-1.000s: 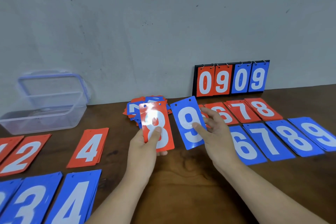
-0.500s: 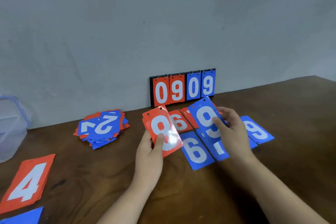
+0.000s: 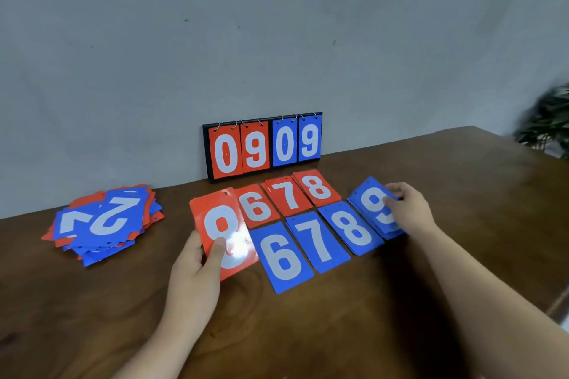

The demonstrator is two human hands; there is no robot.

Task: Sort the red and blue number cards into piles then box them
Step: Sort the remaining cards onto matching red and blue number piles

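Gripping a red 8 card (image 3: pixel 222 226) in the left hand (image 3: pixel 197 269): thumb pressed flat on the lower loop of the white digit, fingers curled beneath, card tilted up off the surface (image 3: pixel 338 335), in front of the flip scoreboard (image 3: pixel 264 144) and a little to its left. Pinching a blue 9 card (image 3: pixel 373 204) in the right hand (image 3: pixel 408 212): thumb on the digit, fingertips hooked over the far edge, right over a stack of blue cards (image 3: pixel 392 234) in front of the scoreboard and to its right. Cannot tell whether card and stack touch.

Between the two hands, straight in front of the scoreboard, two slanted rows lying face up. Nearest the scoreboard: red 6 pile (image 3: pixel 257 209), red 7 pile (image 3: pixel 288 197), red 8 pile (image 3: pixel 317 188), edges overlapping. Farther from it, toward the person: blue 6 pile (image 3: pixel 283 257), blue 7 pile (image 3: pixel 317 240), blue 8 pile (image 3: pixel 351 229), side by side, the last just beside the blue 9 card.

Well to the left of the scoreboard, a loose mixed heap (image 3: pixel 104 221) of red and blue cards, with an upside-down blue 2 on top. Behind the scoreboard and propping it upright, a grey wall (image 3: pixel 277 24). Far to the scoreboard's right, past the surface's edge, a blurred green plant (image 3: pixel 548 123).
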